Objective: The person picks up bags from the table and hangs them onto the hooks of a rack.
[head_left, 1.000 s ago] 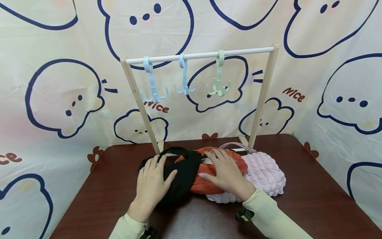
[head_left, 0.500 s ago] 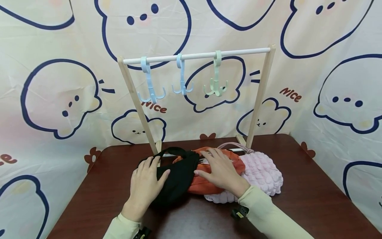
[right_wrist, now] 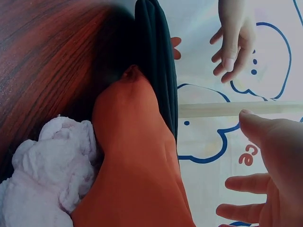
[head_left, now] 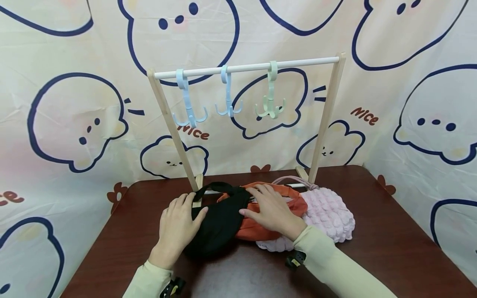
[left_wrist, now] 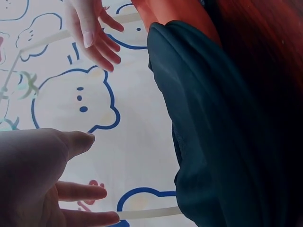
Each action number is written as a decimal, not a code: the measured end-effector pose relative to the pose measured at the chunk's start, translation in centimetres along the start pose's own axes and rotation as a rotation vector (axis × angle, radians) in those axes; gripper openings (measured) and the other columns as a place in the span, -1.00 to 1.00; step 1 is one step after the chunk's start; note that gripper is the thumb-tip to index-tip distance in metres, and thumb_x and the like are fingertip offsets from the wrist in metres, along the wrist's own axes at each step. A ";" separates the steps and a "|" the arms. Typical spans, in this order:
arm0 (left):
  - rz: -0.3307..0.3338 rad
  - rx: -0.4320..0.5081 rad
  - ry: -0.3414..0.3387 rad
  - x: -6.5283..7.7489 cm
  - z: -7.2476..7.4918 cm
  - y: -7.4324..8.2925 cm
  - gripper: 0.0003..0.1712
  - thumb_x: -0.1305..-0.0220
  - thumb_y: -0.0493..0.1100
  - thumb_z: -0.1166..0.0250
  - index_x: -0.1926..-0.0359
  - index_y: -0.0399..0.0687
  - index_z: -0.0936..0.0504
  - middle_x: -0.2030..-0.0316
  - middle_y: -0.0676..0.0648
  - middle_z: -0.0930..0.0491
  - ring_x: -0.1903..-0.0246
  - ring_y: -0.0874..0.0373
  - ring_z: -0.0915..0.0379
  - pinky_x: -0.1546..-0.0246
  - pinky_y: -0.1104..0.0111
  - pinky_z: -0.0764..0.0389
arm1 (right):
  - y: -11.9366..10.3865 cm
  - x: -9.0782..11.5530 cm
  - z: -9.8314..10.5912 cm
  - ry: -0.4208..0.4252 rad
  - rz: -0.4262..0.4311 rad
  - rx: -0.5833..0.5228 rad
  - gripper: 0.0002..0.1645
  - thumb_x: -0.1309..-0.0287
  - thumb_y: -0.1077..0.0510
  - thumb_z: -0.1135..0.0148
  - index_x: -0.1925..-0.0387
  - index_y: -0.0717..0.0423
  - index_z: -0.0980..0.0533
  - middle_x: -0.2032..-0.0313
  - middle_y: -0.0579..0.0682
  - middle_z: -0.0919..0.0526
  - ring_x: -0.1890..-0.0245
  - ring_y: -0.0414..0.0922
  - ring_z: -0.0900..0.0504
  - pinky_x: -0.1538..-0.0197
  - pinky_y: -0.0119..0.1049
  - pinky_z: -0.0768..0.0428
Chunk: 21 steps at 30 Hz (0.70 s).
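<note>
A black fabric bag (head_left: 218, 229) with a strap lies at the left of a row of three bags on the table. Overlapping it is an orange bag (head_left: 257, 229), and a puffy pale pink bag (head_left: 329, 213) lies at the right end. My left hand (head_left: 177, 225) hovers over the black bag's left side, fingers spread and relaxed. Above the orange bag is my right hand (head_left: 272, 211), likewise loosely extended. Both wrist views show a gap between the hands (left_wrist: 38, 175) (right_wrist: 274, 175) and the cloth, with nothing held.
Behind the bags stands a wooden rack (head_left: 328, 120) with a white top rod (head_left: 246, 68). Two blue hooks (head_left: 188, 101) (head_left: 228, 93) and a green hook (head_left: 271, 93) hang from it. Patterned curtain (head_left: 82, 124) encloses the brown table (head_left: 126, 231).
My left hand has drifted left, uncovering more of the black bag. The right hand has shifted slightly left over the orange bag. The bags and the hooks stay in place.
</note>
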<state>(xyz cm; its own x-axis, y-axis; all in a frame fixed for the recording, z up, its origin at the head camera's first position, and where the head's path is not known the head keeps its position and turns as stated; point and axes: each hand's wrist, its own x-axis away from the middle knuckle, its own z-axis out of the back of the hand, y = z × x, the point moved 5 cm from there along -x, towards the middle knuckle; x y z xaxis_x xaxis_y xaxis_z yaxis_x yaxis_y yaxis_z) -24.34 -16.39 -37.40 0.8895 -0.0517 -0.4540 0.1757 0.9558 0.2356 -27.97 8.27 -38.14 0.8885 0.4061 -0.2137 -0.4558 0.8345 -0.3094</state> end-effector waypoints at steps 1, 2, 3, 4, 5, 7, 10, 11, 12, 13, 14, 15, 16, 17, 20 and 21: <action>0.001 0.001 -0.005 -0.1 0.0 0.0 -0.29 -0.31 0.19 -0.34 -0.27 -0.21 -0.53 -0.18 -0.32 -0.59 -0.17 -0.27 -0.51 -0.04 -0.16 -0.55 | 0.0 -0.1 -0.1 -0.002 0.003 0.001 -0.09 -0.27 -0.43 -0.17 -0.45 -0.02 -0.34 -0.42 0.11 -0.39 -0.46 0.11 -0.29 -0.38 0.22 -0.36; 0.003 0.002 -0.009 -0.1 -0.1 -0.1 -0.29 -0.31 0.19 -0.33 -0.28 -0.21 -0.53 -0.18 -0.32 -0.59 -0.17 -0.27 -0.51 -0.04 -0.17 -0.55 | 0.0 -0.2 -0.1 -0.002 0.005 0.001 -0.10 -0.27 -0.43 -0.17 -0.45 -0.02 -0.35 -0.42 0.11 -0.40 -0.46 0.11 -0.29 -0.39 0.22 -0.36; 0.005 0.003 -0.013 -0.2 -0.1 -0.1 -0.29 -0.31 0.19 -0.33 -0.28 -0.21 -0.53 -0.19 -0.33 -0.59 -0.17 -0.27 -0.51 -0.04 -0.17 -0.55 | 0.0 -0.2 -0.2 -0.002 0.009 -0.001 -0.10 -0.27 -0.43 -0.17 -0.45 -0.02 -0.35 -0.42 0.11 -0.40 -0.46 0.11 -0.29 -0.38 0.22 -0.36; 0.006 0.003 -0.017 -0.3 -0.1 -0.2 -0.29 -0.32 0.19 -0.33 -0.28 -0.22 -0.53 -0.19 -0.33 -0.58 -0.17 -0.28 -0.51 -0.04 -0.17 -0.55 | -0.1 -0.3 -0.2 -0.001 0.013 -0.002 -0.11 -0.27 -0.42 -0.17 -0.44 -0.01 -0.36 -0.42 0.11 -0.40 -0.46 0.11 -0.29 -0.38 0.22 -0.36; 0.008 0.001 -0.021 -0.3 -0.1 -0.2 -0.29 -0.32 0.19 -0.32 -0.28 -0.22 -0.53 -0.19 -0.33 -0.58 -0.17 -0.28 -0.51 -0.04 -0.18 -0.55 | -0.1 -0.4 -0.2 0.000 0.016 -0.003 -0.11 -0.27 -0.42 -0.17 -0.44 -0.01 -0.36 -0.42 0.12 -0.40 -0.46 0.11 -0.29 -0.38 0.22 -0.37; 0.010 0.000 -0.026 -0.4 -0.1 -0.4 -0.29 -0.33 0.19 -0.32 -0.27 -0.23 -0.53 -0.19 -0.34 -0.58 -0.18 -0.29 -0.50 -0.05 -0.18 -0.55 | -0.2 -0.6 -0.2 0.003 0.022 -0.001 -0.12 -0.28 -0.42 -0.17 -0.44 -0.01 -0.36 -0.42 0.11 -0.40 -0.45 0.11 -0.30 -0.38 0.22 -0.37; 0.010 -0.001 -0.028 -0.5 -0.1 -0.6 -0.30 -0.33 0.19 -0.32 -0.27 -0.23 -0.53 -0.18 -0.34 -0.59 -0.17 -0.29 -0.51 -0.03 -0.18 -0.55 | -0.3 -0.8 -0.2 0.005 0.031 0.005 -0.12 -0.28 -0.41 -0.17 -0.43 -0.01 -0.36 -0.40 0.09 -0.42 -0.44 0.10 -0.31 -0.36 0.20 -0.39; 0.010 -0.001 -0.026 -0.6 -0.1 -0.6 -0.30 -0.32 0.18 -0.32 -0.26 -0.23 -0.54 -0.17 -0.33 -0.59 -0.16 -0.29 -0.51 -0.02 -0.18 -0.56 | -0.3 -0.8 -0.1 0.004 0.034 0.007 -0.12 -0.28 -0.41 -0.17 -0.44 -0.02 -0.36 -0.40 0.09 -0.42 -0.44 0.09 -0.31 -0.36 0.19 -0.40; 0.011 0.001 -0.025 -0.6 -0.1 -0.7 -0.31 -0.32 0.18 -0.32 -0.26 -0.23 -0.54 -0.17 -0.33 -0.60 -0.15 -0.28 -0.51 -0.02 -0.18 -0.56 | -0.4 -0.9 -0.1 0.003 0.034 0.008 -0.12 -0.28 -0.41 -0.17 -0.44 -0.02 -0.36 -0.39 0.09 -0.42 -0.43 0.09 -0.31 -0.36 0.19 -0.40; 0.011 0.002 -0.024 -0.7 -0.1 -0.8 -0.31 -0.32 0.17 -0.33 -0.25 -0.23 -0.54 -0.16 -0.33 -0.60 -0.14 -0.28 -0.52 -0.01 -0.18 -0.56 | -0.4 -1.0 -0.1 0.002 0.034 0.012 -0.12 -0.28 -0.42 -0.17 -0.44 -0.02 -0.36 -0.39 0.09 -0.43 -0.43 0.09 -0.32 -0.36 0.18 -0.41; 0.011 0.002 -0.023 -0.7 -0.1 -0.8 -0.32 -0.32 0.17 -0.33 -0.25 -0.22 -0.54 -0.16 -0.32 -0.60 -0.14 -0.28 -0.52 0.00 -0.18 -0.56 | -0.5 -1.1 0.0 0.001 0.035 0.014 -0.13 -0.28 -0.41 -0.17 -0.44 -0.02 -0.36 -0.38 0.09 -0.43 -0.42 0.10 -0.32 -0.35 0.17 -0.41; 0.012 0.005 -0.024 -0.8 -0.1 -0.9 -0.33 -0.32 0.17 -0.33 -0.24 -0.22 -0.54 -0.15 -0.32 -0.60 -0.13 -0.28 -0.52 0.00 -0.18 -0.56 | -0.5 -1.2 0.0 -0.002 0.032 0.019 -0.12 -0.28 -0.41 -0.17 -0.44 -0.02 -0.36 -0.38 0.09 -0.43 -0.42 0.10 -0.32 -0.35 0.17 -0.41; 0.012 0.006 -0.023 -0.8 -0.1 -0.9 -0.33 -0.32 0.16 -0.34 -0.24 -0.22 -0.55 -0.15 -0.32 -0.61 -0.13 -0.28 -0.53 0.01 -0.18 -0.56 | -0.6 -1.2 0.0 -0.002 0.032 0.021 -0.13 -0.28 -0.41 -0.18 -0.43 -0.02 -0.36 -0.38 0.09 -0.44 -0.42 0.11 -0.33 -0.35 0.17 -0.42; 0.013 0.008 -0.024 -0.8 -0.1 -0.9 -0.34 -0.31 0.16 -0.34 -0.23 -0.22 -0.55 -0.15 -0.32 -0.61 -0.12 -0.28 -0.53 0.01 -0.18 -0.56 | -0.6 -1.3 0.0 -0.003 0.031 0.022 -0.14 -0.28 -0.40 -0.18 -0.43 -0.02 -0.37 -0.37 0.10 -0.44 -0.42 0.11 -0.33 -0.35 0.16 -0.42; 0.010 0.011 -0.022 -0.9 -0.1 -1.1 -0.35 -0.31 0.15 -0.34 -0.22 -0.22 -0.56 -0.13 -0.31 -0.62 -0.10 -0.27 -0.54 0.04 -0.18 -0.57 | -0.8 -1.5 0.0 -0.009 0.026 0.027 -0.16 -0.28 -0.39 -0.19 -0.42 -0.03 -0.38 -0.36 0.11 -0.46 -0.41 0.12 -0.34 -0.36 0.16 -0.42; 0.008 0.011 -0.020 -0.9 -0.1 -1.1 -0.36 -0.31 0.15 -0.35 -0.21 -0.22 -0.56 -0.12 -0.31 -0.63 -0.09 -0.27 -0.55 0.05 -0.17 -0.58 | -0.8 -1.6 -0.1 -0.013 0.023 0.028 -0.16 -0.28 -0.39 -0.19 -0.42 -0.03 -0.38 -0.37 0.11 -0.46 -0.41 0.12 -0.34 -0.36 0.16 -0.41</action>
<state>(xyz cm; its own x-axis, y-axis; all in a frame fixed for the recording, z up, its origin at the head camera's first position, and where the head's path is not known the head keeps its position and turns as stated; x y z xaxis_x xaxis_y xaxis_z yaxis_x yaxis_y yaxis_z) -25.40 -17.35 -37.36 0.8991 -0.0497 -0.4349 0.1731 0.9529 0.2489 -29.03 6.95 -37.63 0.8785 0.4298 -0.2084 -0.4746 0.8349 -0.2786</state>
